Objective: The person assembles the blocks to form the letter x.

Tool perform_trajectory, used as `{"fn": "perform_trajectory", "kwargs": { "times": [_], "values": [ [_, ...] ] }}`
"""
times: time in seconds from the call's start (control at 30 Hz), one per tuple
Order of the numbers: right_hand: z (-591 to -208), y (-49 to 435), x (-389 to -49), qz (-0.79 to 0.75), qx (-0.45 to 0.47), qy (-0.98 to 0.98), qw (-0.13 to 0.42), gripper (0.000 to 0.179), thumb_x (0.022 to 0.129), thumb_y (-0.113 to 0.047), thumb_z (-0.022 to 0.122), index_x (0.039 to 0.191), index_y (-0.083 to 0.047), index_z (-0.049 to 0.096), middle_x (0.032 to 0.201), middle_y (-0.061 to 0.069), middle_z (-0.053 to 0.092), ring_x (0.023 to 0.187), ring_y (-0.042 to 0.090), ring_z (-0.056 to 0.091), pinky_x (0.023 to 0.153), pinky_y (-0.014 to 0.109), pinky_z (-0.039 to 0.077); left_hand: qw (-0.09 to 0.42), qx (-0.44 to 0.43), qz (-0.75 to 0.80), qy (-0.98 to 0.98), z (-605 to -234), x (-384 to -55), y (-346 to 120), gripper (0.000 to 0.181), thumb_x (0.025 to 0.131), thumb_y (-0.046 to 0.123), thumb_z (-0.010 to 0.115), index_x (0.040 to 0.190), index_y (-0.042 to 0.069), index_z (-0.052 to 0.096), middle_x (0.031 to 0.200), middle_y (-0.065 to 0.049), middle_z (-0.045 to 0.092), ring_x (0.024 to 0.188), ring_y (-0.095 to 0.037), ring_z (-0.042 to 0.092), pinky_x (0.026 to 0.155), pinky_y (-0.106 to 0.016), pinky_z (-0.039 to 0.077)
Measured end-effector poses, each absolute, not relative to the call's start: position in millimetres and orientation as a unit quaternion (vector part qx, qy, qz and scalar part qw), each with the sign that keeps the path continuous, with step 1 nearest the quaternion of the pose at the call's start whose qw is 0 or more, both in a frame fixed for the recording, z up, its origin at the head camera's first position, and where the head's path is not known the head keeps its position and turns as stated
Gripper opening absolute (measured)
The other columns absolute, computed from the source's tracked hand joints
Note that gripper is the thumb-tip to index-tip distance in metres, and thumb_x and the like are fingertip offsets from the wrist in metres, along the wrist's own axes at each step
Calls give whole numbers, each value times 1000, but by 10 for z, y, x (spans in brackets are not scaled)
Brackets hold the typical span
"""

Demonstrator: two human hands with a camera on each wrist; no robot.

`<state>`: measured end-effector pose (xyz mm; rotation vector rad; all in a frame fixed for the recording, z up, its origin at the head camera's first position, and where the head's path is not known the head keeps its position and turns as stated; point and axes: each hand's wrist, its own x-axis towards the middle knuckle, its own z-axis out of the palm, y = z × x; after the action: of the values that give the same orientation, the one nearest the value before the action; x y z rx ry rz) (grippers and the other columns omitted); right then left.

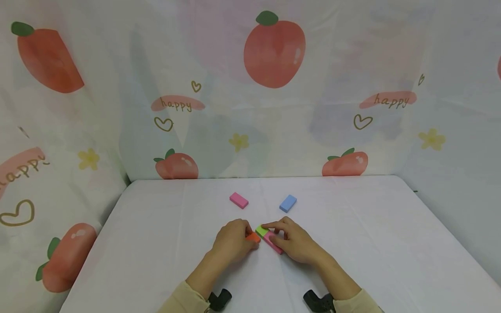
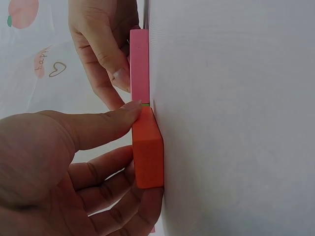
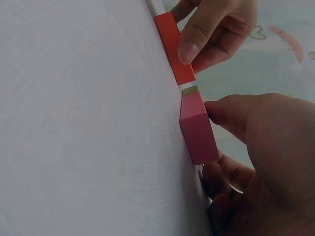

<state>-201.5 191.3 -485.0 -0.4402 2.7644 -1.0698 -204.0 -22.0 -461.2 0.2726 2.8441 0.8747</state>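
Note:
My left hand [image 1: 234, 241] pinches an orange block [image 2: 149, 162] between thumb and fingers, low at the white tabletop. Just right of it, a light green block [image 1: 260, 231] and a pink block [image 1: 273, 244] lie end to end in a slanted line. My right hand [image 1: 298, 241] holds this pair, its thumb at the pink block's side and its index finger reaching over to the green one. A narrow gap parts the orange block from the green end in the right wrist view. Much of the green block is hidden in both wrist views.
Farther back on the white table [image 1: 156, 243] lie another pink block [image 1: 239, 200], left of centre, and a blue block [image 1: 288, 203], right of it. A fruit-print cloth [image 1: 282, 130] hangs behind the table's far edge and along both sides.

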Motion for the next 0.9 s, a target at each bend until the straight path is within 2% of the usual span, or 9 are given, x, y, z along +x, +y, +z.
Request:
{"fn": "perform_trajectory", "kwargs": {
  "times": [0.9],
  "values": [
    [-4836, 1924, -2012, -358, -165, 917, 63, 34, 101, -23, 66, 134, -34, 69, 106, -5, 57, 80, 12, 48, 64, 24, 40, 87, 77, 281, 953, -4567, -2061, -148, 29, 82, 29, 88, 97, 10, 72, 88, 1, 66, 78, -16, 57, 72, -34, 47]
  ]
}}
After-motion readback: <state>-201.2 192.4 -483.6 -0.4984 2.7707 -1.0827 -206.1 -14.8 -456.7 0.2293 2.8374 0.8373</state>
